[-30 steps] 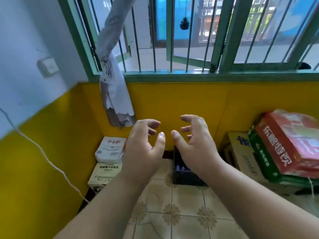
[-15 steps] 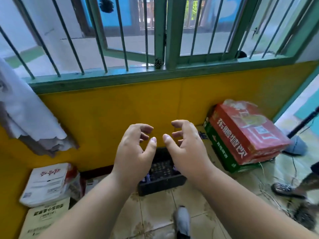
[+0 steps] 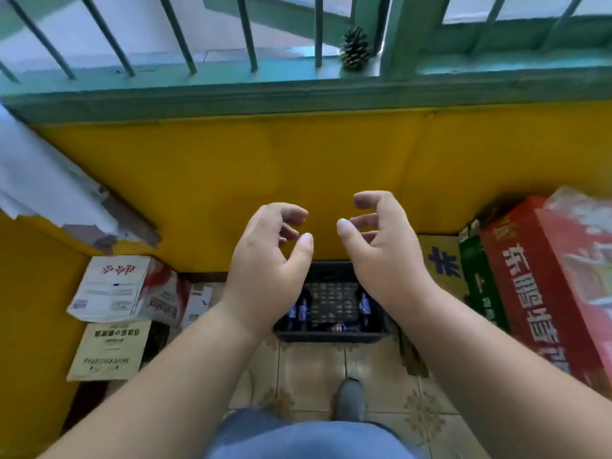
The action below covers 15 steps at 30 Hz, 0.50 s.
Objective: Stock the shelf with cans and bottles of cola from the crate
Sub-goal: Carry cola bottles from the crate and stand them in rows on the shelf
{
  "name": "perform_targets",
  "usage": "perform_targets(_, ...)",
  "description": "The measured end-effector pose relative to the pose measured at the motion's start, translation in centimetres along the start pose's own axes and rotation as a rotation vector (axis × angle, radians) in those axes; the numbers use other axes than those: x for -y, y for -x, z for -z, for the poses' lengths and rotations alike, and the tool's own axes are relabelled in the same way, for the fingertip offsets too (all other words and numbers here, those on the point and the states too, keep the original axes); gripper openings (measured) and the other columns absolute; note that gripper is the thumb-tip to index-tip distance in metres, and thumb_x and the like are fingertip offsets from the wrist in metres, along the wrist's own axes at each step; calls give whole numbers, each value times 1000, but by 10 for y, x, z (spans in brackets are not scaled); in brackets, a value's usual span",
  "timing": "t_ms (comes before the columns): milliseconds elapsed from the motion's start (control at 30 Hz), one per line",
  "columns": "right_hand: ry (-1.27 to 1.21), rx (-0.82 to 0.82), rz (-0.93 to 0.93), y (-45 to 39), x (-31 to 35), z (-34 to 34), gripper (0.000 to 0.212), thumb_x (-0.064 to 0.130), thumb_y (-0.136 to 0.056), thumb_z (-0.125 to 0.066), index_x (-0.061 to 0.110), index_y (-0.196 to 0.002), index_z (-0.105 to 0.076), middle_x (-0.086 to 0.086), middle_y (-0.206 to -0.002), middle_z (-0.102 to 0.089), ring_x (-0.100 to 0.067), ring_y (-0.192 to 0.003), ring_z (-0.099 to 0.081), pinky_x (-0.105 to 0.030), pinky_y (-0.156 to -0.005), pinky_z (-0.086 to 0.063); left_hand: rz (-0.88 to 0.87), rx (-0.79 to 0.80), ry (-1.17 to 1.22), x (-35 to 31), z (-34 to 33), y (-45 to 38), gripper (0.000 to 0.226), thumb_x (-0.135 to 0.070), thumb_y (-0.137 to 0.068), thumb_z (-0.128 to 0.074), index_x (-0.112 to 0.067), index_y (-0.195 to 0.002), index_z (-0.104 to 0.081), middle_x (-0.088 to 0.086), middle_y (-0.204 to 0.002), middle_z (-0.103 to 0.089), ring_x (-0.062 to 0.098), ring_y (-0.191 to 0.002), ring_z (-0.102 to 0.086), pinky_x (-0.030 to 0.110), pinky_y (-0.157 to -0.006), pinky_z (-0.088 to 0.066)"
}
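A black plastic crate (image 3: 331, 335) sits on the tiled floor against the yellow wall, straight below my hands. Dark cola bottles with blue labels (image 3: 299, 312) stand at its left side, another bottle (image 3: 364, 306) at its right, and a can (image 3: 338, 327) lies near its front wall. My left hand (image 3: 265, 270) and my right hand (image 3: 384, 256) hover above the crate, fingers curled and apart, holding nothing. No shelf is in view.
Cardboard boxes (image 3: 112, 313) are stacked on the floor at the left. A red drink carton (image 3: 559, 293) lies on green and yellow boxes at the right. A barred green window with a pine cone (image 3: 355, 47) runs above. My shoe (image 3: 350, 400) stands before the crate.
The view has tilted downward and come closer to the crate, which now lies directly under my hands. Both hands stay empty and have spread slightly apart.
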State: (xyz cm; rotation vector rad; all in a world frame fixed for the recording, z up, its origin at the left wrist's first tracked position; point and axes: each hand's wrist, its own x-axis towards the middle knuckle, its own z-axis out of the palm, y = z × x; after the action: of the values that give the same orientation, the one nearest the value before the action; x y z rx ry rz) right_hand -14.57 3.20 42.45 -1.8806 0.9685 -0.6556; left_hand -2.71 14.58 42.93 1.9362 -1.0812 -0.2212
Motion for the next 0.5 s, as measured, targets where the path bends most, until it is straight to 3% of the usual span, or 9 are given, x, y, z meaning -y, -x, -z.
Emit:
perform_targets(133, -10, 76, -122, -21, -51, -38, 39, 33, -96, -65, 34, -130, -47, 13, -121, -57, -2, -105, -58, -14, -75, -51, 104, 58, 5, 50, -30, -15, 22, -25, -95, -59, -25, -117, -57, -10, -108, -60, 6, -96, -59, 15, -74, -51)
perform_targets(267, -34, 117, -319, -27, -121, -85, 40, 37, -94, -67, 37, -129, -47, 13, -116, -59, -1, -102, -59, -23, -81, -55, 251, 122, 70, 115, -84, -26, 19, -18, -95, -61, -28, -112, -57, -11, -104, -59, 3, -93, -58, 16, -75, -49)
perform_targets(367, -61, 82, -472, -32, -183, -124, 33, 39, -92, -69, 46, -116, -47, 15, -108, -61, 1, -94, -61, -24, -81, -54, 363, 199, 94, 175, -139, -30, 18, -20, -95, -61, -35, -106, -55, -15, -98, -59, -2, -91, -56, 14, -71, -46)
perform_targets(500, -56, 98, -600, -49, -277, -179, 25, 47, -90, -67, 49, -100, -44, 15, -109, -61, 2, -94, -61, -16, -77, -51, 466, 299, 72, 262, -209, -34, 14, -27, -97, -59, -38, -105, -53, -15, -98, -58, -9, -91, -52, 10, -65, -43)
